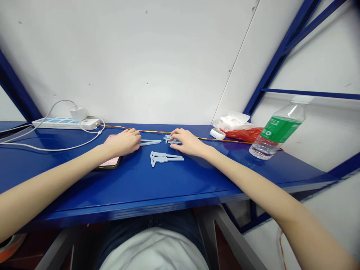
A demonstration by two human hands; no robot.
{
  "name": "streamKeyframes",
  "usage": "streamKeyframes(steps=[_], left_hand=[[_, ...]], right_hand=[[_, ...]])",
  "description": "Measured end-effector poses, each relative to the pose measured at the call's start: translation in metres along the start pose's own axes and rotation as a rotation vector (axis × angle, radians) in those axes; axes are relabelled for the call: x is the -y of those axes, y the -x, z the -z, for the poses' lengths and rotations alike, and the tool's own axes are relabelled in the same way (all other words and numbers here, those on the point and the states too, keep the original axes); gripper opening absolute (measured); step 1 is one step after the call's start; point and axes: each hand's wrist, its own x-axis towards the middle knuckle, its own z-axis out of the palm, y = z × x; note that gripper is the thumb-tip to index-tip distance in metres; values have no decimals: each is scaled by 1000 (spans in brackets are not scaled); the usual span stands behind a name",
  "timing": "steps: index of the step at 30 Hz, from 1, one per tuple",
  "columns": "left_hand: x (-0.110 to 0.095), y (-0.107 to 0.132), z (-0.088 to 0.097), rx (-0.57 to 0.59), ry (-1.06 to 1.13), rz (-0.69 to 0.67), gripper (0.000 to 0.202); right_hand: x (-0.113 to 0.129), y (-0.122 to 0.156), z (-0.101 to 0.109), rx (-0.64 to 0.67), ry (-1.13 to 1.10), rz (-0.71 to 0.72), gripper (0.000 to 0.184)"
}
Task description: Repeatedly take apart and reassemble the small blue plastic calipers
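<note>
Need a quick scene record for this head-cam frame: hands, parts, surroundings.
left hand: over the edge of a phone, nearest a pale blue plastic strip
right hand: fingers on small pale blue plastic caliper parts
loose part: pale blue plastic caliper, in front of both hands, untouched
surface: blue metal bench
rest: power strip, tissue pack, red plastic bag, water bottle

Glossy deep blue tabletop (168, 187), pale blue calipers (165, 158) near its middle, white power strip (64, 123) with blue panels at the far left edge, orange-and-yellow wire (157, 132) along the far edge, red bag (244, 134) and white tissues (231, 122) toward the far right corner, clear bottle (277, 131) with a green label
</note>
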Motion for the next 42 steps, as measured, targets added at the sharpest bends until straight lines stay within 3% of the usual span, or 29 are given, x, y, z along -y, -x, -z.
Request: streamKeyframes(steps=[3,7,24,28,35,42], left_hand=[[2,0,2,-29,-23,-39,21],[2,1,8,-31,-38,-45,20],[-3,2,11,-91,-118,-126,21],[-6,2,14,-128,-103,-137,21],[-16,2,19,-224,-134,-165,20],[-18,4,23,-264,-139,-170,22]], right_hand=[[-16,-1,-3,19,53,-86,17],[-26,-1,-3,60,55,-94,14],[-20,-1,3,119,-56,-66,5],[-12,-2,1,66,-27,-20,4],[-1,-3,1,-140,-1,63,8],[0,-3,2,-208,20,188,8]])
